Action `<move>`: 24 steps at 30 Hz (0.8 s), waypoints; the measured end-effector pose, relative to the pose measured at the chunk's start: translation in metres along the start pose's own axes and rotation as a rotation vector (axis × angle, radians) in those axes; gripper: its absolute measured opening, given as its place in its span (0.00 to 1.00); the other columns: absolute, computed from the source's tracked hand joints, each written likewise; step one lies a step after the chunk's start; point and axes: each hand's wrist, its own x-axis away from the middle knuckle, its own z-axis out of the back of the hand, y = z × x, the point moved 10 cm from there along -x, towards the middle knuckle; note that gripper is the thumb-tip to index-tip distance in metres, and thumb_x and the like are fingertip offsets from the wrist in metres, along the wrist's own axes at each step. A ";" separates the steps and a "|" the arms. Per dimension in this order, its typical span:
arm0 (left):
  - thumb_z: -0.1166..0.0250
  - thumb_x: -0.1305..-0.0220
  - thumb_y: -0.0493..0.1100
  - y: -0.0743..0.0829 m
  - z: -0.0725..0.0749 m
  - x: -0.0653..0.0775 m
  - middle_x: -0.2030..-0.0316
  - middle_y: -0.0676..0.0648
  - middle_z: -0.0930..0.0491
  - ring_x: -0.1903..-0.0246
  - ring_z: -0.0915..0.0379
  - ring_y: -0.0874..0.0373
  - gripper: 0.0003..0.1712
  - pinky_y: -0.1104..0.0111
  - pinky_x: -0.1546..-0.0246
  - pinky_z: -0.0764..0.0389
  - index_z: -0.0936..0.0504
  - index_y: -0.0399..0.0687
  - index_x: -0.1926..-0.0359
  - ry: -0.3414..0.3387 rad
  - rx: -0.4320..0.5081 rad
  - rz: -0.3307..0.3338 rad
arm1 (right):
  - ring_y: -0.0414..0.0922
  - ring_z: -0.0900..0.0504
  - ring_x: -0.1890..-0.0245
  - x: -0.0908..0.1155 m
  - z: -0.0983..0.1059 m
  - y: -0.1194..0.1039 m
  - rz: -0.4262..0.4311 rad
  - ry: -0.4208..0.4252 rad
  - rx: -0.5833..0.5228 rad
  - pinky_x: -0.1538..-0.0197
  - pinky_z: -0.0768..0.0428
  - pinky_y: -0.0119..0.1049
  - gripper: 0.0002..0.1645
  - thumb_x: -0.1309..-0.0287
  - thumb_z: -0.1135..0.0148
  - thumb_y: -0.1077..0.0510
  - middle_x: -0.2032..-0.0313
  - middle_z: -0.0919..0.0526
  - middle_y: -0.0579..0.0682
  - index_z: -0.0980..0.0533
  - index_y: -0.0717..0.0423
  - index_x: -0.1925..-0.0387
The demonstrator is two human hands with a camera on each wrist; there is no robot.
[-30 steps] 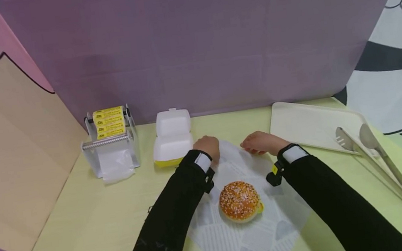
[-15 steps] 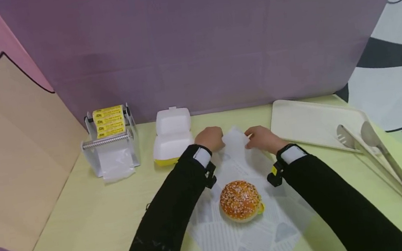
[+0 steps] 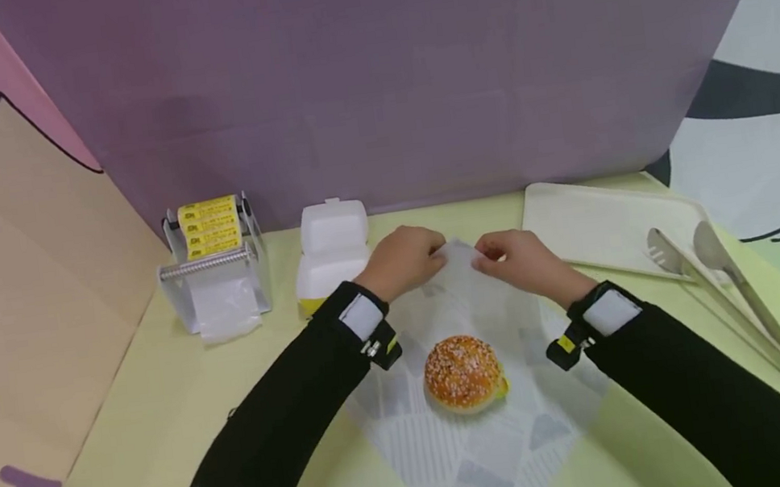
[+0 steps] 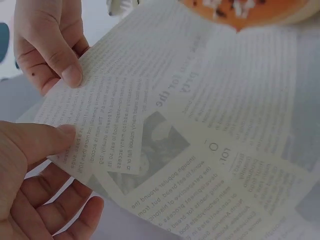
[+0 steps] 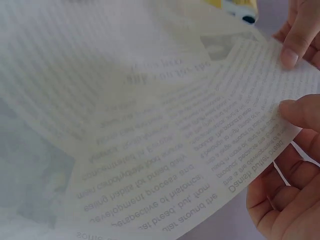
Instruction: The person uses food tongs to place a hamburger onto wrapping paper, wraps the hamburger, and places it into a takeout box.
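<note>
Burger (image 3: 463,375) in head view: upright on the printed paper sheet (image 3: 489,459), near its middle, garnish showing on the right side.
Paired hands in head view: left hand (image 3: 407,260) and right hand (image 3: 519,260) pinch the sheet's far corner, just beside each other.
Burger risk: it appears to sit loose, so an abrupt or uneven pull on the corner could slide or tip it.
Clamshell box (image 3: 334,227): open, lid back, white inside; no contents can be made out. A wide swing of the left arm could knock it.
Tray (image 3: 606,221): bears the heads of the tongs (image 3: 761,309), whose joined end reaches past its edge; a right-sleeve brush could shift them.
Dispenser (image 3: 206,264): holds a roll of yellow printed labels (image 3: 210,226).
Left wrist view: left thumb on the sheet, fingers beneath; the right hand pinches beyond; the burger's edge shows above.
Right wrist view: right thumb likewise; fingertips behind the paper are hidden, firmness cannot be told. Thin paper could tear or slip if the hands pull apart.
</note>
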 end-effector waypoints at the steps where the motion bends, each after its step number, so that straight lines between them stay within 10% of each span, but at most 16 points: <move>1: 0.41 0.30 0.41 0.004 0.003 0.005 0.83 0.51 0.38 0.81 0.41 0.61 0.17 0.72 0.76 0.42 0.31 0.47 0.78 0.010 0.004 -0.018 | 0.50 0.20 0.65 0.004 0.002 -0.006 0.018 0.006 0.002 0.62 0.22 0.45 0.08 0.34 0.42 0.59 0.65 0.16 0.55 0.20 0.59 0.61; 12: 0.38 0.33 0.41 0.046 0.015 0.068 0.67 0.51 0.18 0.68 0.24 0.60 0.05 0.69 0.65 0.24 0.16 0.47 0.62 0.117 -0.098 -0.253 | 0.40 0.21 0.65 0.058 0.008 -0.071 0.311 0.041 0.077 0.62 0.21 0.41 0.04 0.40 0.35 0.64 0.67 0.18 0.43 0.19 0.54 0.63; 24: 0.32 0.40 0.37 0.072 -0.013 0.118 0.64 0.54 0.17 0.64 0.22 0.62 0.07 0.75 0.62 0.23 0.13 0.50 0.61 0.027 -0.057 -0.415 | 0.36 0.22 0.65 0.112 -0.019 -0.107 0.595 0.028 0.155 0.64 0.21 0.32 0.14 0.52 0.30 0.70 0.66 0.21 0.40 0.20 0.50 0.65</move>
